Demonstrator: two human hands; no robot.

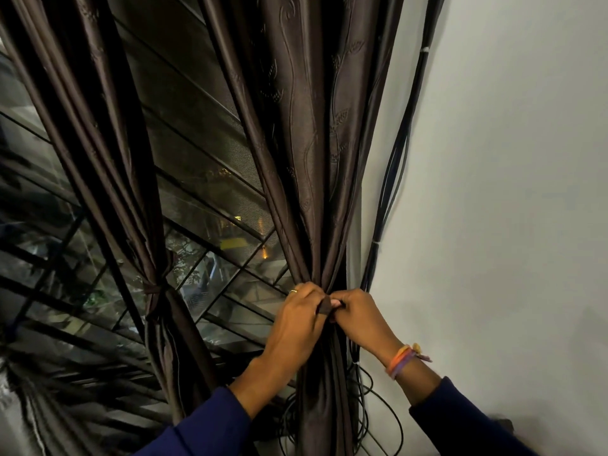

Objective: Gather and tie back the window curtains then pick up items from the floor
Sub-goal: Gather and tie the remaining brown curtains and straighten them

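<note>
Both hands' (329, 319) fingertips hide behind the tie strip (325, 306).

We see our left hand (297, 319) and right hand (357, 319) pinching a dark brown fabric tie strip (324, 306) around the gathered, embossed dark brown curtain (306, 166). Beside it, a second brown curtain (108, 153) hangs tied before the grilled window (210, 192). Black cables (394, 166) run down the white wall (510, 192).

It looked like a room in a home at night: dark brown embossed curtains (306, 133) hung over a barred, mesh-screened window (210, 179), beside a plain white wall (510, 192) with black cables (394, 166) running down it.
</note>
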